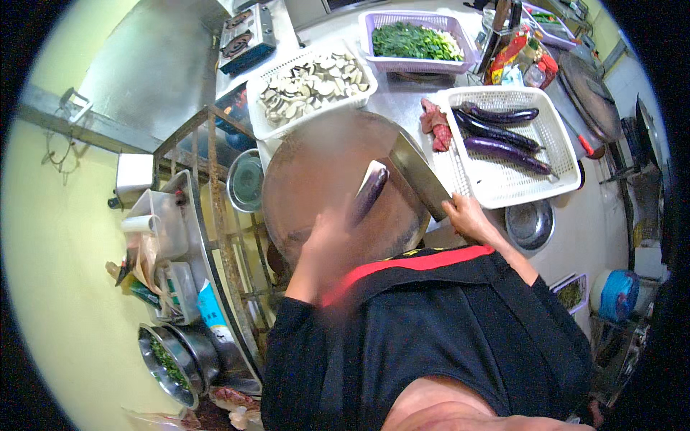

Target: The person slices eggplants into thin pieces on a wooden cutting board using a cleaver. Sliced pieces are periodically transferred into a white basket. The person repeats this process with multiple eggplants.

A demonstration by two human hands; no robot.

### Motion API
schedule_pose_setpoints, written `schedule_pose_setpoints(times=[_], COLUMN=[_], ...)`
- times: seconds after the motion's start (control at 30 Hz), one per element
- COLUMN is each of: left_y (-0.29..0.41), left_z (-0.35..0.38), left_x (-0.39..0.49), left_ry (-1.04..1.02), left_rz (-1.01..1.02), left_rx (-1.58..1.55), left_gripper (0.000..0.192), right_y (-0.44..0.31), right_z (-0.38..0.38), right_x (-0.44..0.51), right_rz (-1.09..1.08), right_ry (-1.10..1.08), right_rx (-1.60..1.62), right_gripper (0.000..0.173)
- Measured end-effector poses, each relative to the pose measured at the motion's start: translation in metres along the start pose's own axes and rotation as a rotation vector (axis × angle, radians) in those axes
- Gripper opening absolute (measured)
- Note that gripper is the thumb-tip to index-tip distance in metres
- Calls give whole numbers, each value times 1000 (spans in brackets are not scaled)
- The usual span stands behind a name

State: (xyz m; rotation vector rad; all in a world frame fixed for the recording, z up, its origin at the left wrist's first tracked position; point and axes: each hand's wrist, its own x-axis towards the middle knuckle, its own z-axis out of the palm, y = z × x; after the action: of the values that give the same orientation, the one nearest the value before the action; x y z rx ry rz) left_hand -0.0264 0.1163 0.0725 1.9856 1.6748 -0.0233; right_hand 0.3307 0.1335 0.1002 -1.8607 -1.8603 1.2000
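A large round chopping board (302, 178) lies before me. On it is an eggplant (371, 193) with a pale cut face at its upper end. My left hand (333, 229) is at the eggplant's lower end, its fingers blurred, so its grip is unclear. My right hand (468, 218) is closed around the handle end of a broad cleaver (419, 175), whose blade lies over the board's right side. Several whole eggplants (504, 132) rest in a white plastic basket (566, 156) at the right. Sliced pieces (310, 89) fill another white basket (259, 126) beyond the board.
A lilac basket (420, 65) of chopped greens stands at the back, near a two-burner gas stove (247, 40). A red cloth (435, 126) lies left of the eggplant basket. Metal bowls (530, 223) flank the board; a rusty rack (218, 199) stands left.
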Motion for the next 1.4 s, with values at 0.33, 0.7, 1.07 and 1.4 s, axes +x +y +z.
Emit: schedule_pose_setpoints(times=[0.33,0.7,1.07,1.4], left_y=[56,42,48,0], left_z=[28,17,14,18], left_x=[52,67,62,84], left_ry=[160,370,348,282], left_rz=[-76,31,173,376], left_rx=[99,146,104,-121], left_gripper=[73,65,73,69], right_y=[-64,-66,-67,-69], right_z=[24,16,19,17], right_x=[35,43,38,39], right_rz=[-296,-259,-252,-230], right_ry=[-14,-15,3,-7], right_rx=[-388,-399,-380,-399], right_gripper=[24,22,20,21])
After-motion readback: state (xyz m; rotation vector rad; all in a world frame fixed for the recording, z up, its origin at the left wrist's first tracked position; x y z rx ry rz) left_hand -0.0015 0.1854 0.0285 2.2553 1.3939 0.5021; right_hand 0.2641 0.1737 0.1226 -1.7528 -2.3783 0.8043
